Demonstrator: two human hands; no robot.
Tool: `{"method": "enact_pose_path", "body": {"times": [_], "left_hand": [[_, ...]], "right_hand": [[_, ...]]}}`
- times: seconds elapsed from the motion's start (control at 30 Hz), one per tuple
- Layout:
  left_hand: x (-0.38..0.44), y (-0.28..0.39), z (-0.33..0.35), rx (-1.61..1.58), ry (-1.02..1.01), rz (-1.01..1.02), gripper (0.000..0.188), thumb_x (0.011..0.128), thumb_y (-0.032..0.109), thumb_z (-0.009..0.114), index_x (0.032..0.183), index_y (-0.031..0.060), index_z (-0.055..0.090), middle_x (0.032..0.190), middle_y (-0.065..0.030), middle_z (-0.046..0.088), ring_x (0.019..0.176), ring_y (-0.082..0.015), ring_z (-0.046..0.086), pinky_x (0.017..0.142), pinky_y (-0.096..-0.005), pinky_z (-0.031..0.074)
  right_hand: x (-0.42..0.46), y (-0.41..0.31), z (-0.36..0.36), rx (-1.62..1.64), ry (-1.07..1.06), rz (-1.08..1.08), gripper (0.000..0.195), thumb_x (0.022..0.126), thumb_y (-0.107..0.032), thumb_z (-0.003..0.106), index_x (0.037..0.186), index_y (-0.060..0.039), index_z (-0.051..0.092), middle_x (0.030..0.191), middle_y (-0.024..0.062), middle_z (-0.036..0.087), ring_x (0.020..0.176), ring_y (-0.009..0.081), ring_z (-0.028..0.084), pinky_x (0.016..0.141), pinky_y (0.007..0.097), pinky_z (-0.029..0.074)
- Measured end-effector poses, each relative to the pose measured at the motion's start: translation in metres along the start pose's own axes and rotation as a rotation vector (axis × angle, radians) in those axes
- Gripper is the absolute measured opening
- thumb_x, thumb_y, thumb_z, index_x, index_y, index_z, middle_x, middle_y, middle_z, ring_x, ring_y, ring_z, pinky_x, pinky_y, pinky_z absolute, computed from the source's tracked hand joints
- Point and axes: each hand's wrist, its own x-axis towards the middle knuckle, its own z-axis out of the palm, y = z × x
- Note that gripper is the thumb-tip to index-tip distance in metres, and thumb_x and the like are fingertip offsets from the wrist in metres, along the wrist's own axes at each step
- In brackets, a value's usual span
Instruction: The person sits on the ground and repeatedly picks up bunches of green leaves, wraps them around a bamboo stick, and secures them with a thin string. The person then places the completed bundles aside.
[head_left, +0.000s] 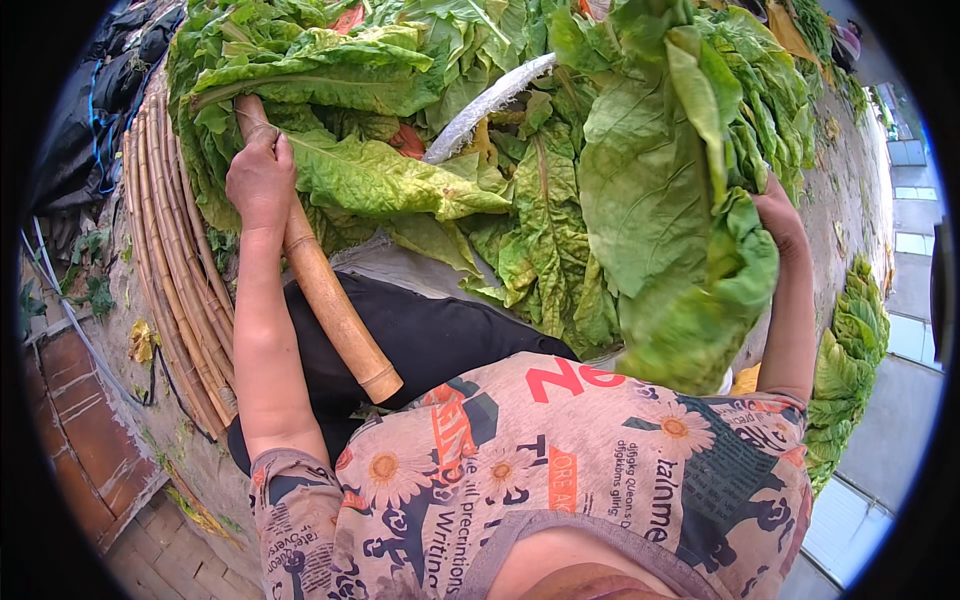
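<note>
In the head view my left hand (262, 180) is closed around a bamboo pole (322, 277). The pole's near end rests over my dark-clothed leg, and its far end disappears under large green leaves that look like tobacco (330, 82). At the right, my right hand (780, 217) is wrapped around the edge of several broad green leaves (652, 187); the leaves hide part of its fingers. Between my hands lies a pile of yellowing, wrinkled leaves (551, 232), crossed by a frayed white strip (491, 109).
A bundle of thin bamboo poles (176, 262) lies on the ground at the left, near black plastic sheeting (97, 120). More leaves (847, 367) are lined up on the far right beside grey paving. Red tiles (90, 420) show at the lower left.
</note>
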Motion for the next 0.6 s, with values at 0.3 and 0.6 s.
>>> {"method": "enact_pose_path", "body": {"times": [0.3, 0.6], "left_hand": [[0.004, 0.007, 0.005, 0.014, -0.042, -0.034, 0.024, 0.085, 0.031, 0.055, 0.094, 0.0143, 0.069, 0.084, -0.0165, 0.066, 0.079, -0.0357, 0.064, 0.071, -0.0448, 0.051], [0.001, -0.002, 0.006, 0.031, -0.013, -0.036, 0.023, 0.084, 0.032, 0.055, 0.093, 0.0143, 0.068, 0.082, -0.0165, 0.066, 0.078, -0.0361, 0.063, 0.068, -0.0456, 0.05]], "right_hand": [[0.134, 0.198, -0.045, -0.721, 0.256, 0.038, 0.026, 0.078, -0.012, 0.063, 0.101, 0.0018, 0.064, 0.094, 0.014, 0.067, 0.086, 0.0208, 0.063, 0.076, 0.0345, 0.049], [0.178, 0.153, 0.161, -1.054, 0.451, -0.076, 0.061, 0.075, -0.049, 0.067, 0.113, -0.0016, 0.055, 0.111, 0.0196, 0.06, 0.106, 0.0341, 0.056, 0.088, 0.0426, 0.043]]}}
